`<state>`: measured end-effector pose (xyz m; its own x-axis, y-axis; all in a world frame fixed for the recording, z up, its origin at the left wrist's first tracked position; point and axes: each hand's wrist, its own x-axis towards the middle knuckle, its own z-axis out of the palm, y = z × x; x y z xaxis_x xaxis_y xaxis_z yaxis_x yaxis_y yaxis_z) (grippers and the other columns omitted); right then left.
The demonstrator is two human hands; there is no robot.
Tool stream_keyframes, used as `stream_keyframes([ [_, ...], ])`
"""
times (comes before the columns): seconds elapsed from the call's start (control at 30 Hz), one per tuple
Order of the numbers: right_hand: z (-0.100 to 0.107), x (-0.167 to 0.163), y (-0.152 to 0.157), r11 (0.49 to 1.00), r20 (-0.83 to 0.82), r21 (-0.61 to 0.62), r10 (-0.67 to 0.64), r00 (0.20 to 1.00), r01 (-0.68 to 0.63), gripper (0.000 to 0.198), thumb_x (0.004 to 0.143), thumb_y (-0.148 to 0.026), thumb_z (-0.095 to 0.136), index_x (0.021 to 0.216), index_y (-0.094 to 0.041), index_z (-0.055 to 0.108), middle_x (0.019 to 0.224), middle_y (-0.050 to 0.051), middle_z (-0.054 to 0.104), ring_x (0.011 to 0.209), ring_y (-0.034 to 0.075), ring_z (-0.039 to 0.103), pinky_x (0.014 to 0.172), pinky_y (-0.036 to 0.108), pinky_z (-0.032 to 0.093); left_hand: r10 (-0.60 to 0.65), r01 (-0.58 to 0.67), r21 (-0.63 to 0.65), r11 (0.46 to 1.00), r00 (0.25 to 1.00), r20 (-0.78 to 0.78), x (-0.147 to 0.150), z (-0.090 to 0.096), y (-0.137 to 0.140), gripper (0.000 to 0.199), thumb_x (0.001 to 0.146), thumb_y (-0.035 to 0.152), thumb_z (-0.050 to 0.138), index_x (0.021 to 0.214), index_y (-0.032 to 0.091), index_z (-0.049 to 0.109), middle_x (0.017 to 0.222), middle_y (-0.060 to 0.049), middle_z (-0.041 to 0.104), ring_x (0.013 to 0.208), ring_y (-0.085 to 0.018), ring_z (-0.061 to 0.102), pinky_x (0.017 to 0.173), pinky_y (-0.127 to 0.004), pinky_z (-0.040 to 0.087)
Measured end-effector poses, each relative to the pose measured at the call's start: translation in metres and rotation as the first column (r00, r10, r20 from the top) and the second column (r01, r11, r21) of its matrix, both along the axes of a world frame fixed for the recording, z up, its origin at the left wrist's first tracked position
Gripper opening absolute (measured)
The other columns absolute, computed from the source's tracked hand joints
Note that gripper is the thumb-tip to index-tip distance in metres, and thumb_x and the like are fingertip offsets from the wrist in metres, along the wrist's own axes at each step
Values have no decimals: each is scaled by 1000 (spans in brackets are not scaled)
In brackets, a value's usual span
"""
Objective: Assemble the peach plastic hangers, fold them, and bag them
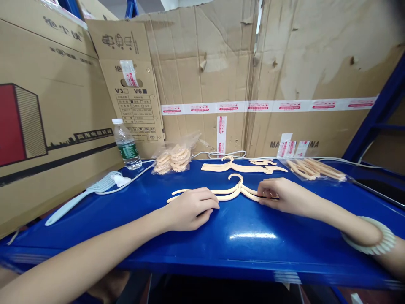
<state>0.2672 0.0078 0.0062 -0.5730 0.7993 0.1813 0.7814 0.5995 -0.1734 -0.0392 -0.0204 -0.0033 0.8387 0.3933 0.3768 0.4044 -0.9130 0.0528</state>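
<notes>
Item: cream hanger (239, 188), lying on blue table (190, 249), hook away from me | My left hand (193, 209): over its left arm, grip I cannot tell | My right hand (274, 194): pinched narrow on its right arm, thin dark strip (268, 197) alongside | Hazard: uneven pull could twist its centre

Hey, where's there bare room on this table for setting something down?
The widest bare patch of blue table lies in front of the hanger, between left hand and right hand. Another lies between the brush and left forearm. The back is crowded: bottle, bagged pieces, another hanger.
</notes>
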Motion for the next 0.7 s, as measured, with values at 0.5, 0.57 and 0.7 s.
stream_keyframes([
  [0.5,31,49,19,958,192,-239,-115,975,160,27,68,-42,66,87,-24,68,88,6,63,81,24,59,67,33,41,297,-307,-153,939,951,-88,-29,18,28,38,86,34,58,122,21,54,114,-8,60,105,-23,56,88,-34,46],
  [0.57,31,51,21,957,191,-251,-100,976,147,24,70,-43,63,82,-23,67,87,6,62,81,24,59,67,33,41,268,-287,-202,937,957,-113,-31,20,30,33,85,35,58,116,22,59,111,-6,62,101,-21,58,86,-31,46],
  [0.7,29,50,24,949,187,-273,-109,976,158,24,72,-43,58,80,-21,64,84,6,62,75,21,58,64,31,39,259,-274,-211,938,961,-97,-30,20,30,26,88,33,53,109,20,63,104,-6,63,92,-19,60,80,-28,46],
])
